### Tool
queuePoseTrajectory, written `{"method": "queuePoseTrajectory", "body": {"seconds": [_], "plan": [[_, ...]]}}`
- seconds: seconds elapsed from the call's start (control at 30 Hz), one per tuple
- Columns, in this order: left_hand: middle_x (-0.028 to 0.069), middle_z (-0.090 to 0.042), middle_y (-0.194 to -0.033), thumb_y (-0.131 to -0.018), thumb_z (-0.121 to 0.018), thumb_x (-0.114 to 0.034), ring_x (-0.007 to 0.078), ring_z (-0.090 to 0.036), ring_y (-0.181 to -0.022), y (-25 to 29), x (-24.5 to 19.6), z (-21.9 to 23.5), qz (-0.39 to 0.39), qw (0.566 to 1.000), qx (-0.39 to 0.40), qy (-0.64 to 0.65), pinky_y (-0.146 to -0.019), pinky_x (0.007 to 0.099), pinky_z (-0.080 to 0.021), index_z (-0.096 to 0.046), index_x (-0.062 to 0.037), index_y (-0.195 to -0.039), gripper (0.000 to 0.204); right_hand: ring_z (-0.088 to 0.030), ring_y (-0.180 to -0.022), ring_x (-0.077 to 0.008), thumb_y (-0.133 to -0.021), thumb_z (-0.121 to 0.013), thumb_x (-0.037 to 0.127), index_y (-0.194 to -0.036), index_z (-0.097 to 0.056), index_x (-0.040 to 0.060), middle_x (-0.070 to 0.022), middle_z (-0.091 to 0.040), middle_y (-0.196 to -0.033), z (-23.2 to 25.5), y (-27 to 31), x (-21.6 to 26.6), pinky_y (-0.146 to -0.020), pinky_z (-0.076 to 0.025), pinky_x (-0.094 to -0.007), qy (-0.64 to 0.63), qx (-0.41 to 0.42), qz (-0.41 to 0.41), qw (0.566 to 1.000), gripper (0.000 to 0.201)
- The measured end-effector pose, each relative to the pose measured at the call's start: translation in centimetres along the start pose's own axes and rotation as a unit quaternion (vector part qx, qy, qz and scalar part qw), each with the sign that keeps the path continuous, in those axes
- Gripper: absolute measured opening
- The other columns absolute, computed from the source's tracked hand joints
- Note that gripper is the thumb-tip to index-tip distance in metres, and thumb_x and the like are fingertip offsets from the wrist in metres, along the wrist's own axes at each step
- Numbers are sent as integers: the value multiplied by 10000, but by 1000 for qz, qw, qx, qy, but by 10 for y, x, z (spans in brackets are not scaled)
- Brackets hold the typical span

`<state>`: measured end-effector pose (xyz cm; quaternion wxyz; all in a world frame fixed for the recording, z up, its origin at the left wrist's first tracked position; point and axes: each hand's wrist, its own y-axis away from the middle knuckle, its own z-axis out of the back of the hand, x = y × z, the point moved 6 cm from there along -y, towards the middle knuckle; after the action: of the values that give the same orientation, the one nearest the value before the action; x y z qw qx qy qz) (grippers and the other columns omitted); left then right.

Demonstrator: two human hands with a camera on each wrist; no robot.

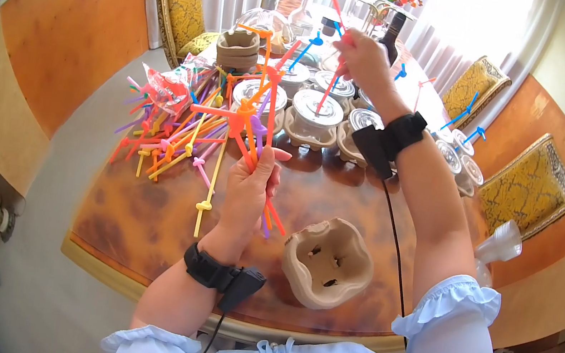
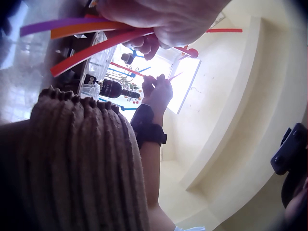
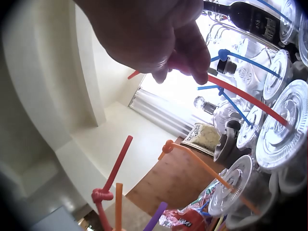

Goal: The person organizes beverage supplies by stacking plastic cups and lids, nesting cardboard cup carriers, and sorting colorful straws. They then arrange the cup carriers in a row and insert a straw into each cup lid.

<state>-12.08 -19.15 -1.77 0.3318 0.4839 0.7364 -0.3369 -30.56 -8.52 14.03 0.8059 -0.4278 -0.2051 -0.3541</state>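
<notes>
My right hand (image 1: 367, 62) is raised over the table and pinches a red drinking straw (image 3: 250, 98). The straw's lower end meets the clear lid (image 1: 328, 108) of a plastic cup that sits in a pulp carrier. Lower and to the left, my left hand (image 1: 248, 190) grips a bunch of knotted straws (image 1: 241, 124) in red, orange and purple, whose ends stick out below the fist. Around that cup stand several lidded cups, some with blue straws (image 1: 305, 51). An orange straw (image 3: 202, 166) stands in the neighbouring cup in the right wrist view.
Loose knotted straws (image 1: 156, 148) lie in a heap at the left, beside a red-and-clear plastic wrapper (image 1: 168, 88). A pulp carrier (image 1: 298, 269) sits near the front edge. Stacked carriers (image 1: 236, 58), glass decanters and a dark bottle (image 1: 392, 34) stand farther back. Clear cups (image 1: 502, 240) are at the right.
</notes>
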Motion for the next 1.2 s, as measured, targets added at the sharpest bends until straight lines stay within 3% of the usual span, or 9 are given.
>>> {"method": "queuePoseTrajectory", "body": {"seconds": [0.2, 0.4, 0.47, 0.5, 0.57, 0.6, 0.77, 0.97, 1.2], "plan": [[-47, -493, -645, -962, -502, -308, 17, -397, -549, 0, 2, -1, 14, 1000, 14, -9, -495, 165, -310, -645, -43, -947, 301, -617, -550, -140, -897, -563, 174, -877, -586, -17, -76, -605, -644, -35, 15, -53, -509, -500, -271, 12, 97, -35, 995, 193], [-54, -503, -655, -958, -515, -294, 10, -400, -555, 2, 0, -4, 2, 998, 5, -55, -495, 166, -310, -648, -47, -957, 280, -633, -770, -313, -800, -674, 141, -986, -615, -4, -160, -651, -851, -8, 52, -30, -726, -487, -411, 198, -168, 166, 951, 243], [-55, -512, -665, -957, -521, -275, 5, -408, -564, 2, -3, -6, -9, 997, 14, -77, -497, 167, -313, -651, -44, -958, 265, -637, -754, -252, -788, -700, 146, -970, -628, 8, -121, -658, -887, 17, 79, 9, -710, -496, -369, 135, -136, 181, 965, 240], [-55, -520, -673, -956, -523, -263, 3, -415, -572, 3, -3, -8, -9, 996, 27, -89, -499, 168, -316, -653, -40, -960, 258, -627, -783, -200, -798, -691, 116, -997, -619, 3, -99, -649, -902, 6, 89, 7, -715, -497, -327, 27, -1, 106, 994, 240], [-44, -544, -696, -958, -520, -254, 8, -438, -586, 4, 2, -10, 1, 988, 59, -141, -512, 168, -330, -649, -28, -969, 261, -606, -842, -96, -820, -671, 57, -1052, -601, -8, -56, -630, -932, -20, 125, 2, -725, -499, -242, -191, 253, -54, 947, 251], [-34, -559, -711, -959, -515, -259, 15, -453, -594, 4, 11, -6, 10, 981, 77, -178, -523, 168, -340, -642, -19, -977, 271, -603, -804, -65, -848, -637, 35, -1047, -603, -5, -23, -632, -914, -26, 137, 11, -698, -507, -228, -191, 281, 21, 940, 206], [5, -609, -779, -970, -489, -274, 47, -503, -637, 12, 12, -23, 3, 974, 99, -205, -589, 181, -393, -639, -12, -977, 302, -610, -704, -69, -924, -547, 113, -989, -594, 20, -45, -642, -848, -2, 147, -3, -609, -496, -207, -420, 171, -94, 886, 123], [-1, -549, -692, -976, -454, -331, 49, -455, -540, 10, 3, -17, -32, 981, 42, -185, -490, 175, -353, -616, -30, -993, 342, -554, -626, -69, -907, -555, 124, -909, -572, 5, -34, -614, -740, 124, 124, -23, -587, -455, -222, -221, -255, 91, 937, 120], [-7, -461, -652, -994, -407, -302, 44, -383, -524, 15, 12, -24, 40, 991, 91, -88, -479, 185, -310, -561, -1, -1115, 359, -615, -646, -182, -884, -582, 145, -894, -575, -5, -111, -638, -731, 113, 100, -73, -616, -476, -296, -79, -246, 38, 965, 151]]}}
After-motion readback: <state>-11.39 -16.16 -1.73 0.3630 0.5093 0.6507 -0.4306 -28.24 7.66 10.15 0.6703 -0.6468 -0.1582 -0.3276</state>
